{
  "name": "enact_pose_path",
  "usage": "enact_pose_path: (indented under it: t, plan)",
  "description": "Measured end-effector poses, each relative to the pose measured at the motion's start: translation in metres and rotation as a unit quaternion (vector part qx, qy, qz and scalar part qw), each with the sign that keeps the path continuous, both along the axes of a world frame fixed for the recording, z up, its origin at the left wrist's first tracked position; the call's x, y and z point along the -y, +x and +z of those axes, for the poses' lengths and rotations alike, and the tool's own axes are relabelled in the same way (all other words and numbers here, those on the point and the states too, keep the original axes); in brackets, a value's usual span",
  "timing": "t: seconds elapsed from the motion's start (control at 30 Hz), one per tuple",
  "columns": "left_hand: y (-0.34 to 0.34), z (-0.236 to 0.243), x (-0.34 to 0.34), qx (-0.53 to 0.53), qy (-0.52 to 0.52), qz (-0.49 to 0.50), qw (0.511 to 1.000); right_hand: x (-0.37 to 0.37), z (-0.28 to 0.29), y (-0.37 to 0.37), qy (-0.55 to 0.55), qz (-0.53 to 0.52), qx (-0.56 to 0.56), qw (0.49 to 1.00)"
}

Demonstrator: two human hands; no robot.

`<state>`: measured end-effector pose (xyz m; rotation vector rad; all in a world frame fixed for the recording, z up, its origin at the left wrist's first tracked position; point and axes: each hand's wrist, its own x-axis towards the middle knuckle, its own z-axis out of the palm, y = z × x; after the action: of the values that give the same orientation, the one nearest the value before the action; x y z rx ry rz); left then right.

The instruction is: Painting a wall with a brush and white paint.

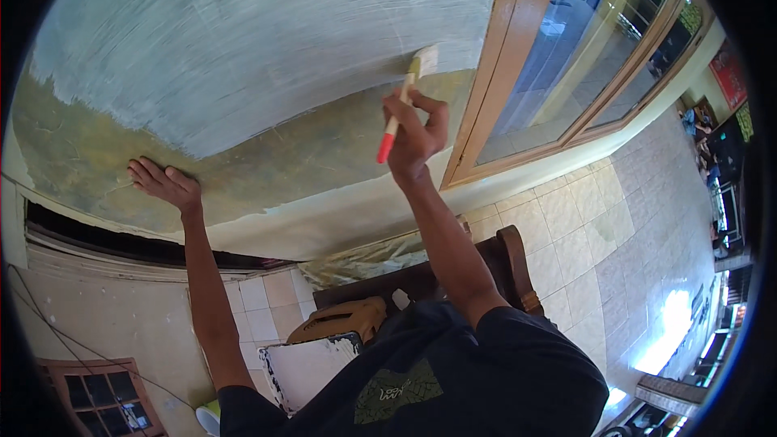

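Note:
My right hand (415, 136) grips a paintbrush (402, 101) with a red handle end and pale bristles. The bristles press on the wall (243, 48) at the edge between fresh pale grey-white paint and the bare yellowish-brown patch below. My left hand (164, 184) lies flat, fingers spread, on the unpainted lower part of the wall, near its bottom ledge. Both forearms reach up from my dark shirt.
A wooden-framed glass window (566, 57) stands just right of the brush. Below me are a dark wooden chair (510, 263), a tan plastic object (344, 320), a white paint-smeared board (303, 368), and a tiled floor (599, 251). A small wooden window (97, 396) sits lower left.

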<state>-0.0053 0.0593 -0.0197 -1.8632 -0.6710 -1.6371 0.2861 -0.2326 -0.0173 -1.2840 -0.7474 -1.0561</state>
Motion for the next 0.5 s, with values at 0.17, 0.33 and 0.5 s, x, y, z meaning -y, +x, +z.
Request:
enact_pose_path:
  t: [0.17,0.33,0.5]
  plan:
    - [-0.015,0.002,-0.018,0.007,0.002,-0.007,1.000,-0.046,0.004,-0.060,-0.014,0.026,0.014,0.999]
    - [-0.040,0.005,-0.039,0.015,-0.008,-0.007,1.000,-0.093,0.006,-0.124,-0.024,0.051,0.008,0.998]
    - [-0.065,0.007,-0.060,0.019,-0.012,-0.002,1.000,-0.137,0.010,-0.184,-0.024,0.089,0.013,0.996]
